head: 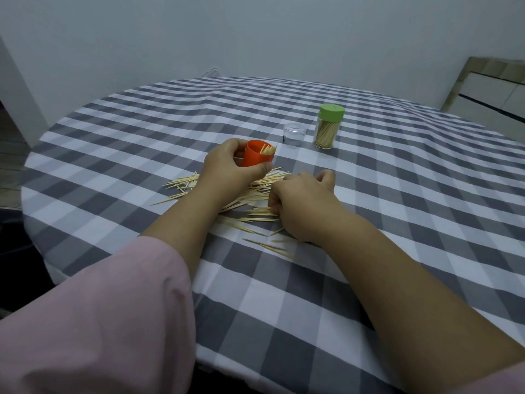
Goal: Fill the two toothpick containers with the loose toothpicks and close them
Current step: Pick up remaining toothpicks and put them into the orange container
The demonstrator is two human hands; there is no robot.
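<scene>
Start on the left. Your left hand (227,163) is wrapped around the orange plastic cup-shaped container (257,157), thumb in front and fingers behind. It is tipped so its open mouth faces up and to the right, toward your other hand. A few toothpicks poke out of that mouth already.

Under and between your hands lies the pile of loose pale wooden toothpicks (255,191), spread on the grey and white checked tablecloth (397,223). Most of them lie nearly flat across, left to right, with their far ends tilted a little away from you. So their long way already lines up fairly well with the cup's mouth.

Your right hand (301,206) rests on the pile, fingers curled down onto the sticks at its left edge. You seem to be gathering a bunch, but I cannot tell how many you hold. This hand is the nearer one to the pile.

The cup sits up and to the left of that bunch, close by. I think you should lift the bunch and slide it in pointed end first.

Further right stand a small clear plastic piece (295,134) and the clear container with the green lid (328,127), full and closed.
</scene>
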